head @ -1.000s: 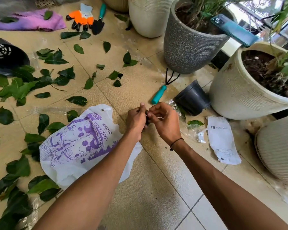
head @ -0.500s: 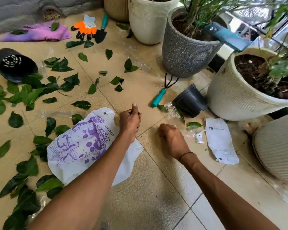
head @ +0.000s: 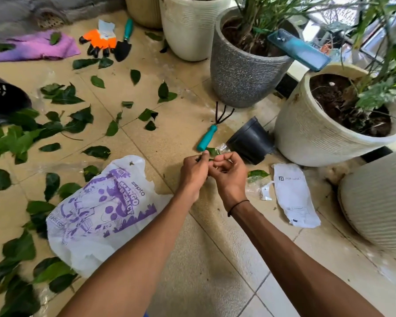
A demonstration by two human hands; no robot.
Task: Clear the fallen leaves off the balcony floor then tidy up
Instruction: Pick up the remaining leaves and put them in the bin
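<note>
The left hand [head: 196,169] and right hand [head: 230,171] have been brought back together above the floor [head: 192,282], having been apart half a second ago, when each reached down to the tiles. Something small and dark, probably a leaf, is pinched between them; its nature cannot be told for certain. The printed bag [head: 96,213] lies just beside the left forearm. Most fallen leaves [head: 55,129] remain scattered further left, so clearing is judged barely begun.

Two hands [head: 196,170], five big planters [head: 242,72], two small black pots [head: 252,140], one printed bag [head: 101,213], leaves [head: 66,96] beyond counting.
</note>
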